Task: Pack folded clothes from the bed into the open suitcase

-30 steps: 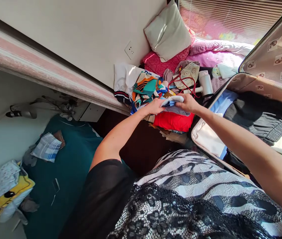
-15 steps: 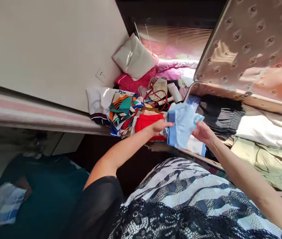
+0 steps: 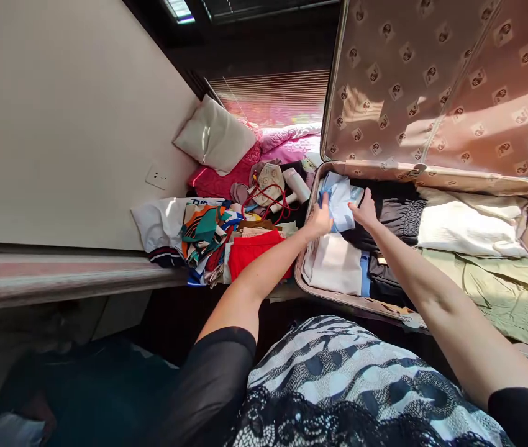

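Observation:
A folded light blue garment [image 3: 339, 202] with a darker blue band lies in the back left corner of the open suitcase [image 3: 302, 282]. My left hand [image 3: 320, 218] is closed at its left edge, on the band side. At its right edge is my right hand [image 3: 364, 210], thumb and fingers apart, the thumb touching the cloth. Just in front of both hands lies a folded white garment with blue trim [image 3: 336, 264]. Dark folded clothes [image 3: 397, 217] fill the space to the right of my right hand.
White [image 3: 469, 223] and olive green clothes [image 3: 501, 285] lie further right in the suitcase. Its patterned lid [image 3: 408, 81] stands up behind. To the left are red shorts [image 3: 250, 251], a colourful pile [image 3: 203, 230] and a cushion [image 3: 217, 136]. A person in dark green [image 3: 91, 391] is at lower left.
Both hands have carried the light blue garment away from my body and down into the suitcase's back left corner. My right hand's fingers have spread. The view has swung right.

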`<state>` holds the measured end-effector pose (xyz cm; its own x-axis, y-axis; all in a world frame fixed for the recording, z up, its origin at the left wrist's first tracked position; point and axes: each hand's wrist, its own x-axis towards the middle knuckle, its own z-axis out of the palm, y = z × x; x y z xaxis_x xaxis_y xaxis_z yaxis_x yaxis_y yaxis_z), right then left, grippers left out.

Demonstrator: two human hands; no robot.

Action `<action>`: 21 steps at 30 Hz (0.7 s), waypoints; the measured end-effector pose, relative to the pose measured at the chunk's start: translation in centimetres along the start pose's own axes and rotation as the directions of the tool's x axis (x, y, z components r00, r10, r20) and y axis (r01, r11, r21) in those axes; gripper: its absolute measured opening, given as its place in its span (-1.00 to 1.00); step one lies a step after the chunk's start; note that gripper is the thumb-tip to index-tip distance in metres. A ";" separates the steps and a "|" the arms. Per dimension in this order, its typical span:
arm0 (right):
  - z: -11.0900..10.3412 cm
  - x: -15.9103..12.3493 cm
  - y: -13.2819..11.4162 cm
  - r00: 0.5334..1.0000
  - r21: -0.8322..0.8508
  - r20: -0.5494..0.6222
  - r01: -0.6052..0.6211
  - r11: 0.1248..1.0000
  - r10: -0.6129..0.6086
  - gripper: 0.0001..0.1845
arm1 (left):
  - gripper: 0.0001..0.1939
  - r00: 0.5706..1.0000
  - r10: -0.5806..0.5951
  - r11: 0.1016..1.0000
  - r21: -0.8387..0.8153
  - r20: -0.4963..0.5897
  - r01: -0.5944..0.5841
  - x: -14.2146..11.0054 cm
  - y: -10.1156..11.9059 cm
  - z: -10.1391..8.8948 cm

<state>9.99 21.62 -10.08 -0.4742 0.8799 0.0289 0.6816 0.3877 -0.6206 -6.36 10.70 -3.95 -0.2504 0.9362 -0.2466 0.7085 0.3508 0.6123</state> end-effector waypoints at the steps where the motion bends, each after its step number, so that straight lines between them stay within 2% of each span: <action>1: 0.6 -0.4 0.0 0.999 -0.090 -0.023 -0.041 0.995 0.039 -0.07 | -0.07 0.996 0.081 0.991 0.104 -0.022 -0.079 -1.1 -0.1 0.2; 3: 1.6 -1.6 -0.3 0.999 -0.179 -0.036 -0.044 0.983 0.038 -0.11 | -0.16 0.965 0.259 0.942 0.234 -0.051 -0.240 -4.2 -0.6 0.3; 4: 2.1 -2.1 -0.6 0.999 -0.217 0.002 0.038 0.975 -0.039 -0.14 | -0.20 0.950 0.308 0.922 0.264 -0.055 -0.283 -6.0 -1.0 0.1; 6: 3.0 -2.5 -1.4 0.974 -0.258 0.108 0.221 0.941 -0.199 -0.20 | -0.28 0.947 0.317 0.917 0.272 -0.051 -0.293 -9.7 -2.1 -0.7; 8: 4.1 -2.1 -1.9 0.946 -0.274 0.195 0.305 0.912 -0.258 -0.22 | -0.36 0.959 0.273 0.937 0.247 -0.072 -0.248 -13.0 -4.0 -1.8; 9: 4.7 -1.7 -2.1 0.942 -0.283 0.232 0.305 0.909 -0.244 -0.21 | -0.40 0.965 0.243 0.948 0.234 -0.099 -0.214 -14.5 -5.3 -2.4; 12: 6.8 -0.2 -1.9 0.941 -0.338 0.324 0.209 0.918 -0.095 -0.16 | -0.45 0.965 0.115 0.975 0.211 -0.234 -0.065 -18.3 -10.0 -4.1; 15: 8.3 1.1 -1.2 0.924 -0.385 0.381 0.149 0.911 0.010 -0.13 | -0.45 0.935 -0.067 0.962 0.225 -0.349 0.153 -21.3 -14.7 -5.2; 17: 8.4 1.9 -1.0 0.913 -0.364 0.408 0.140 0.921 0.023 -0.15 | -0.38 0.943 -0.124 0.934 0.285 -0.310 0.217 -22.7 -16.8 -5.4; 19: 7.7 2.7 -1.2 0.894 -0.322 0.445 0.110 0.940 0.047 -0.18 | -0.21 0.982 -0.099 0.916 0.369 -0.164 0.154 -23.6 -17.8 -5.3; 21: 6.4 3.2 -2.0 0.881 -0.303 0.462 0.051 0.952 0.099 -0.22 | -0.04 0.998 -0.059 0.903 0.426 -0.008 0.057 -24.0 -17.9 -5.2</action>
<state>3.54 21.88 -13.81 -0.6076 0.6873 -0.3980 0.7930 0.4972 -0.3520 -16.46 -17.89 -5.07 -0.2972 0.9138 -0.2767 0.9065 0.3610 0.2188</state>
